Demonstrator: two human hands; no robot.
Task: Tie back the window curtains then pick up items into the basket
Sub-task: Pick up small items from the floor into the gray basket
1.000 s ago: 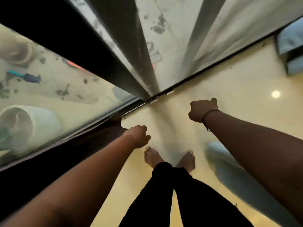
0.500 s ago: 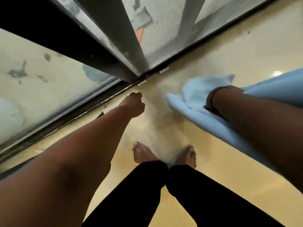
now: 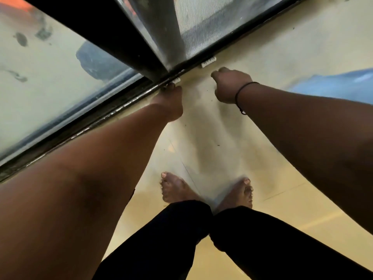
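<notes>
A sheer, pale curtain [image 3: 212,146] hangs as a faint veil from between my hands down to my bare feet [image 3: 177,188]. My left hand [image 3: 169,102] is curled into a fist at the curtain's left edge, close to the dark window track [image 3: 113,116]. My right hand [image 3: 230,85], with a thin black band at the wrist, is fisted on the curtain's right edge. Both hands seem to grip the thin fabric, which is hard to make out. No basket is in view.
A dark window frame post [image 3: 153,43] rises from the track, with glass on the left and a mesh screen [image 3: 201,23] on the right. A light-blue cloth [image 3: 333,85] lies past my right forearm. The floor [image 3: 292,209] is glossy cream tile.
The view has tilted further down toward the window track. The light-blue cloth that lay around my right wrist now sits off to the right. Both fists stay curled, closer to the track.
</notes>
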